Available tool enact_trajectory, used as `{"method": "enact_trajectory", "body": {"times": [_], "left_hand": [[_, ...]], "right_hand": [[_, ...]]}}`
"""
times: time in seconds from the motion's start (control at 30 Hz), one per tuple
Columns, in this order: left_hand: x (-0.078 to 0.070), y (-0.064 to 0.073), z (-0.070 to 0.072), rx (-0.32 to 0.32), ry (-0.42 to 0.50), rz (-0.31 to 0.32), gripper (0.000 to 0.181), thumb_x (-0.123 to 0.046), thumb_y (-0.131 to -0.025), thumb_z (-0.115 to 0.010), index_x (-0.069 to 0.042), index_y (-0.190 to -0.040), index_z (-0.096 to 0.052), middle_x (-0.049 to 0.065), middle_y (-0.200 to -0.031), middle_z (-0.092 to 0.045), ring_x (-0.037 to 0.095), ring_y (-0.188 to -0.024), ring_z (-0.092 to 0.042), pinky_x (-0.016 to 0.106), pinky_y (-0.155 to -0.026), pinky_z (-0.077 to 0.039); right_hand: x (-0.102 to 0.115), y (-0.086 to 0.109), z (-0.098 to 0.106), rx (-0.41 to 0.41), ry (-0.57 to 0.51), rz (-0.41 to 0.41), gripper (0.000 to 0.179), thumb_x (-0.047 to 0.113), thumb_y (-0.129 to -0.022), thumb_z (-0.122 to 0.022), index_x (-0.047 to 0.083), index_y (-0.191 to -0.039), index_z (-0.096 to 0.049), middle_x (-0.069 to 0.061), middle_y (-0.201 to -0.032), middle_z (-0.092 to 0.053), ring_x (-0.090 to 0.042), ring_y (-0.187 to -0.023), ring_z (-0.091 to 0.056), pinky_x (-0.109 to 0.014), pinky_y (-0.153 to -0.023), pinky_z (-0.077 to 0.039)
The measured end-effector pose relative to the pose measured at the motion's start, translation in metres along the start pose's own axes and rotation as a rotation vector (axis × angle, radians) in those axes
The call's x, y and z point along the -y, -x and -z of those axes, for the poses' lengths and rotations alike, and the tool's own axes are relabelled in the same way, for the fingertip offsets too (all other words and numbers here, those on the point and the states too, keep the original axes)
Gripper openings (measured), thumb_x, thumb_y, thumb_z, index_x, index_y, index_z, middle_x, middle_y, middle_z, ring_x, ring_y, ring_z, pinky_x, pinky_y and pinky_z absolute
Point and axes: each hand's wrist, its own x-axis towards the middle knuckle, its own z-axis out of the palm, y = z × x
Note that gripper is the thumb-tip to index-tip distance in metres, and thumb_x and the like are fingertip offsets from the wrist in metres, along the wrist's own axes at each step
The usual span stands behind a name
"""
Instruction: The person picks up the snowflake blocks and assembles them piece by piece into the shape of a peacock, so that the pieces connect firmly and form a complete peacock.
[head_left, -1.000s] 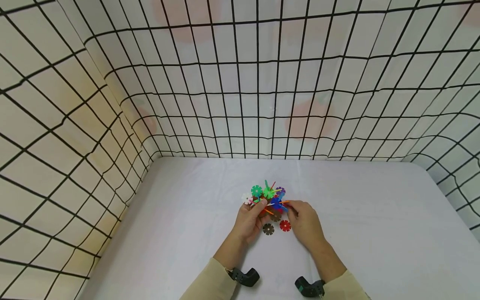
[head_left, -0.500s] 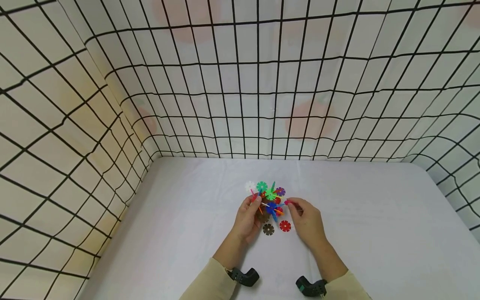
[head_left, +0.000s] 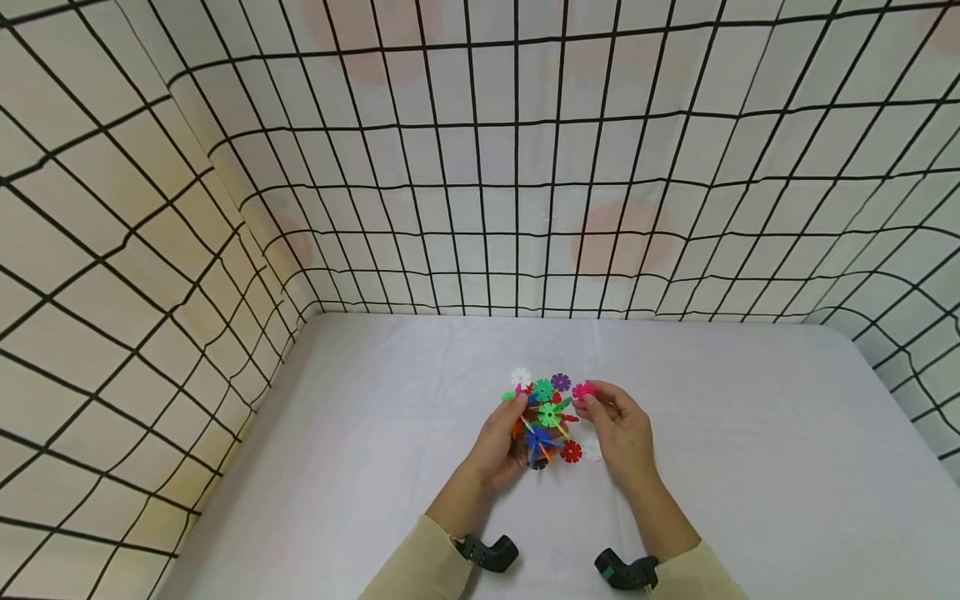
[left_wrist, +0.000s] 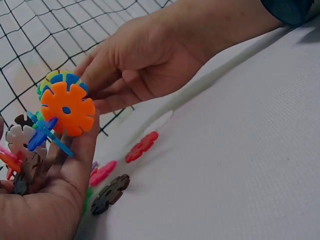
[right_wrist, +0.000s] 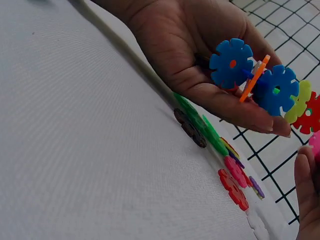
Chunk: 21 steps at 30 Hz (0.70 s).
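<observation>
My left hand (head_left: 497,446) holds a cluster of interlocked plastic snowflake discs (head_left: 550,415), in blue, green, orange, white and other colours. In the left wrist view an orange disc (left_wrist: 75,111) faces the camera at the cluster's near side. Curled fingers cradle the cluster from below in the right wrist view, where blue discs (right_wrist: 232,63) stick out. My right hand (head_left: 624,429) pinches a pink snowflake disc (head_left: 582,390) between thumb and fingers, at the cluster's right edge. Part of the cluster is hidden behind the left thumb.
Loose discs lie on the white table around the hands: a red disc (head_left: 571,451), a white disc (head_left: 592,450), a purple disc (head_left: 560,382) and a dark brown disc (right_wrist: 190,128). A black net (head_left: 517,183) hangs over white walls behind the table.
My left hand has turned the cluster, so the green disc now faces up and the blue one sits lower. My right hand, with the pink disc, has moved slightly up and right, uncovering a white disc.
</observation>
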Motion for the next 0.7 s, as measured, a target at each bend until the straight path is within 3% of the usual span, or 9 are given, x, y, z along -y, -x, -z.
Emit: {"method": "enact_trajectory", "body": {"times": [0.23, 0.43, 0.57, 0.7], "left_hand": [[0.0031, -0.0024, -0.0006, -0.003, -0.099, -0.006, 0.02, -0.035, -0.107, -0.052, -0.017, -0.115, -0.057, -0.004, -0.093, -0.072, 0.008, -0.073, -0.071, 0.021, -0.06, -0.058], [0.0053, -0.0028, 0.0007, 0.033, -0.161, -0.023, 0.028, -0.037, -0.108, -0.051, -0.012, -0.12, -0.055, -0.004, -0.089, -0.073, 0.008, -0.07, -0.072, 0.02, -0.055, -0.055], [0.0059, -0.0023, 0.0014, 0.035, -0.173, -0.007, 0.026, -0.038, -0.108, -0.049, -0.015, -0.118, -0.055, -0.006, -0.088, -0.073, 0.006, -0.069, -0.07, 0.018, -0.052, -0.05], [0.0065, -0.0017, 0.0028, 0.048, -0.161, 0.004, 0.023, -0.037, -0.108, -0.049, -0.017, -0.117, -0.056, -0.005, -0.091, -0.074, 0.007, -0.074, -0.072, 0.021, -0.059, -0.057]], "right_hand": [[0.0009, 0.0044, 0.0003, 0.037, 0.138, 0.126, 0.028, 0.017, -0.102, -0.063, 0.004, -0.126, -0.07, -0.012, -0.108, -0.074, -0.005, -0.088, -0.073, -0.016, -0.081, -0.059], [-0.0017, 0.0048, -0.0002, 0.013, 0.17, 0.261, 0.023, 0.007, -0.097, -0.068, 0.005, -0.119, -0.075, -0.012, -0.104, -0.077, -0.003, -0.086, -0.072, -0.009, -0.075, -0.056], [-0.0023, 0.0044, -0.0002, -0.001, 0.19, 0.302, 0.021, 0.005, -0.095, -0.07, 0.008, -0.115, -0.078, -0.011, -0.104, -0.079, 0.003, -0.086, -0.07, -0.006, -0.074, -0.054], [-0.0025, 0.0048, 0.0001, 0.006, 0.223, 0.322, 0.02, 0.002, -0.095, -0.069, 0.008, -0.112, -0.078, -0.011, -0.105, -0.079, 0.009, -0.089, -0.068, -0.006, -0.076, -0.054]]}}
